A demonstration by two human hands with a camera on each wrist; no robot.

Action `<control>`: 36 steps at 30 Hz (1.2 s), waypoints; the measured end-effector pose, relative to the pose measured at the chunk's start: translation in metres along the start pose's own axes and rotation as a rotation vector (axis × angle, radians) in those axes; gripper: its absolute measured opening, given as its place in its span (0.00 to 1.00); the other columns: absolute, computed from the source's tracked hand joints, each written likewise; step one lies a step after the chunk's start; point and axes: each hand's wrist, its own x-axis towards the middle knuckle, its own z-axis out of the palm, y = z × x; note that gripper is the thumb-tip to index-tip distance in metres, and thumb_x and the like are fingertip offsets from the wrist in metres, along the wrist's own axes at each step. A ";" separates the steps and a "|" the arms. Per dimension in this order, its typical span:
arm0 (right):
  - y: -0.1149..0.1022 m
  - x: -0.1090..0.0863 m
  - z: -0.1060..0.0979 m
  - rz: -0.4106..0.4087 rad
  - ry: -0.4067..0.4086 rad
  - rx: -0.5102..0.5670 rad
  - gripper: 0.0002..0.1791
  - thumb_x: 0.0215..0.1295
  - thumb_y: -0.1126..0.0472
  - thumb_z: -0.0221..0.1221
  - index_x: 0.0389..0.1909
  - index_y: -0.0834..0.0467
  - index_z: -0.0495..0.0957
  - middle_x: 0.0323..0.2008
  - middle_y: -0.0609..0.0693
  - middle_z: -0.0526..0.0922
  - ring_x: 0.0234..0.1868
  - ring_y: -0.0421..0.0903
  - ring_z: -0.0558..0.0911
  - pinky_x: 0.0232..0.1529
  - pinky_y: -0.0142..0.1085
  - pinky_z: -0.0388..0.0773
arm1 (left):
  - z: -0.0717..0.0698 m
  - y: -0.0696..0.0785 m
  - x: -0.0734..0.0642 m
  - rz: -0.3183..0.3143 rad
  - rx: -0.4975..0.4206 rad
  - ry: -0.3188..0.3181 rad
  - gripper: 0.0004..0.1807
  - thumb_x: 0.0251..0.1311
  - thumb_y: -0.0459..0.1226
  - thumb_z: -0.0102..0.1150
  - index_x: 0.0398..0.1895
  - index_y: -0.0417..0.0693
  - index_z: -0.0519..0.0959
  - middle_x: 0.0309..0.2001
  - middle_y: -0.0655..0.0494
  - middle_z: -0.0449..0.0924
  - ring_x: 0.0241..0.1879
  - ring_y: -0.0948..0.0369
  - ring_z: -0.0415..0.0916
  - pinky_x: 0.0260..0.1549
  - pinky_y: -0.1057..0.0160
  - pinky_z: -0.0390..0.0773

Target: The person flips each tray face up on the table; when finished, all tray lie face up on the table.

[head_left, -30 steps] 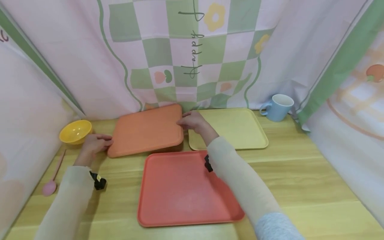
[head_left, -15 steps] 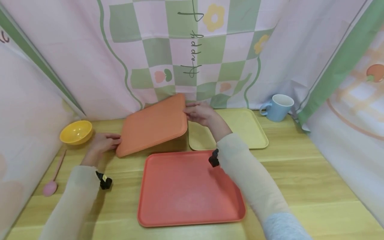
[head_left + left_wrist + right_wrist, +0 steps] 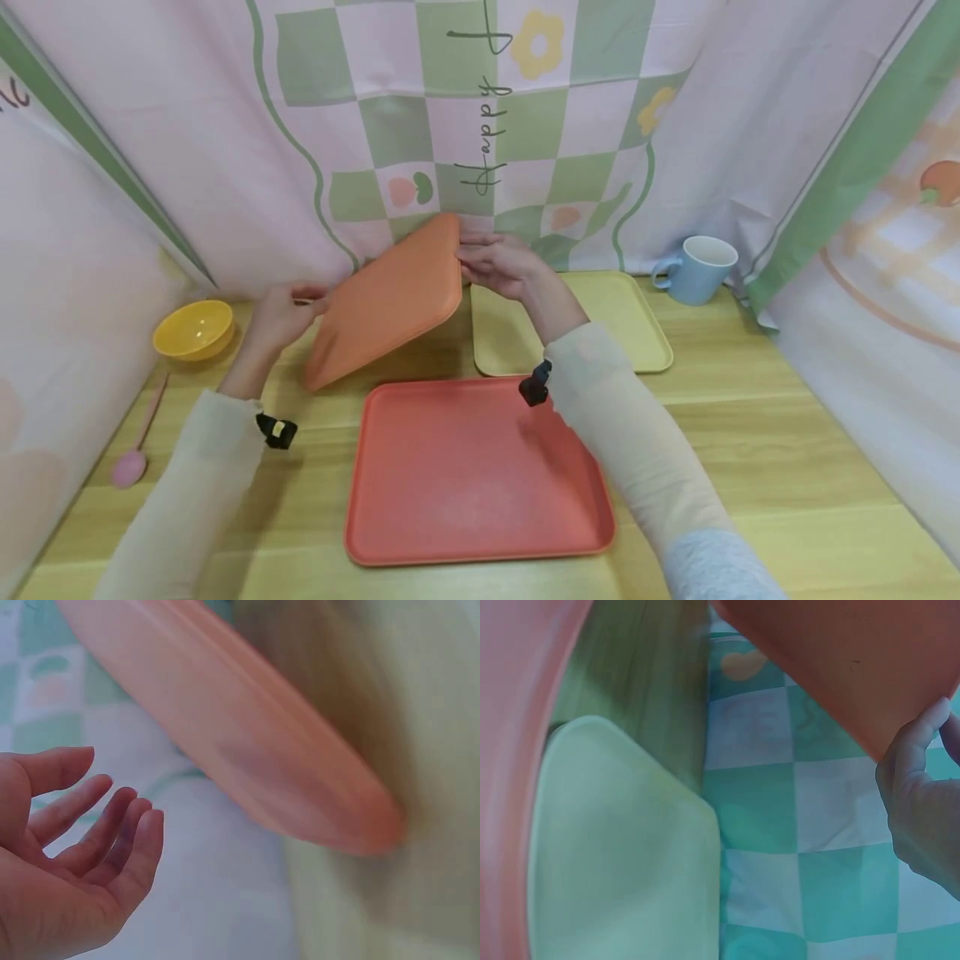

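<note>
An orange tray point(image 3: 393, 292) stands steeply tilted, its right side raised and its lower left corner close over the table. My right hand point(image 3: 504, 265) grips its raised right edge; in the right wrist view, the fingers and thumb point(image 3: 932, 712) are on the rim of the orange tray point(image 3: 870, 660). My left hand point(image 3: 281, 321) is just left of the tray. In the left wrist view that hand point(image 3: 82, 855) has loosely bent, spread fingers with nothing between them, apart from the tray point(image 3: 247, 727). A red tray point(image 3: 480, 475) lies flat in front, and a pale yellow tray point(image 3: 626, 321) lies behind my right wrist.
At the left a yellow bowl point(image 3: 193, 330) stands near a pink spoon point(image 3: 131, 467). A light blue mug point(image 3: 696, 271) is at the back right. Patterned curtain cloth point(image 3: 405, 108) hangs behind the table point(image 3: 757, 467) and along both sides.
The orange tray has gone from a slight tilt to a steep one, its right side rising with my right hand. My left hand has moved right and up, and has let go of the left edge.
</note>
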 end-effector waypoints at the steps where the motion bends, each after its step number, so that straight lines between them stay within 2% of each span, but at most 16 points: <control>1: -0.001 0.000 0.001 -0.002 0.002 0.004 0.26 0.72 0.76 0.54 0.70 0.71 0.66 0.35 0.54 0.85 0.32 0.44 0.84 0.34 0.31 0.82 | 0.000 0.008 0.000 0.009 -0.008 -0.004 0.20 0.72 0.41 0.58 0.57 0.34 0.81 0.55 0.38 0.82 0.50 0.46 0.80 0.43 0.59 0.80; 6: -0.008 -0.002 0.008 -0.031 -0.008 0.029 0.25 0.72 0.77 0.53 0.69 0.70 0.67 0.37 0.55 0.85 0.34 0.45 0.85 0.36 0.32 0.83 | 0.000 0.046 -0.002 0.112 -0.048 -0.008 0.21 0.72 0.44 0.59 0.58 0.37 0.81 0.54 0.41 0.83 0.46 0.48 0.82 0.36 0.69 0.80; 13: -0.018 -0.006 0.017 -0.058 -0.027 0.036 0.27 0.73 0.76 0.53 0.71 0.68 0.66 0.42 0.56 0.84 0.36 0.45 0.85 0.35 0.30 0.82 | 0.003 0.095 -0.004 0.229 -0.093 -0.043 0.17 0.71 0.41 0.60 0.56 0.40 0.83 0.51 0.44 0.84 0.46 0.49 0.82 0.36 0.64 0.83; 21: -0.027 -0.010 0.029 -0.070 -0.014 0.045 0.28 0.73 0.75 0.54 0.72 0.69 0.64 0.51 0.60 0.81 0.36 0.45 0.85 0.36 0.30 0.83 | 0.004 0.123 -0.002 0.204 -0.166 -0.093 0.21 0.70 0.46 0.62 0.55 0.39 0.83 0.51 0.46 0.83 0.46 0.47 0.82 0.37 0.62 0.85; 27: -0.034 -0.012 0.036 -0.069 -0.001 0.037 0.27 0.73 0.74 0.54 0.71 0.68 0.65 0.53 0.61 0.81 0.35 0.45 0.86 0.35 0.30 0.84 | 0.009 0.131 -0.005 0.204 -0.128 -0.154 0.22 0.71 0.47 0.60 0.57 0.38 0.81 0.52 0.46 0.83 0.45 0.51 0.82 0.43 0.52 0.85; 30: -0.039 -0.013 0.041 -0.079 -0.015 0.028 0.26 0.74 0.74 0.54 0.71 0.68 0.65 0.56 0.62 0.80 0.35 0.45 0.86 0.36 0.30 0.84 | 0.010 0.134 -0.003 0.185 -0.130 -0.161 0.23 0.71 0.47 0.60 0.59 0.40 0.80 0.53 0.47 0.83 0.44 0.53 0.82 0.45 0.50 0.84; 33: -0.045 -0.014 0.046 -0.093 -0.025 0.022 0.27 0.74 0.73 0.54 0.71 0.68 0.64 0.59 0.64 0.78 0.36 0.45 0.85 0.36 0.29 0.84 | 0.010 0.139 -0.001 0.153 -0.178 -0.164 0.24 0.71 0.49 0.60 0.61 0.41 0.79 0.52 0.48 0.82 0.43 0.54 0.82 0.45 0.51 0.85; 36: -0.052 -0.015 0.052 -0.104 -0.022 0.026 0.27 0.74 0.74 0.54 0.72 0.68 0.64 0.60 0.65 0.77 0.36 0.46 0.85 0.36 0.30 0.84 | 0.008 0.145 0.002 0.120 -0.265 -0.146 0.25 0.71 0.50 0.59 0.60 0.40 0.80 0.50 0.46 0.82 0.41 0.54 0.83 0.44 0.54 0.85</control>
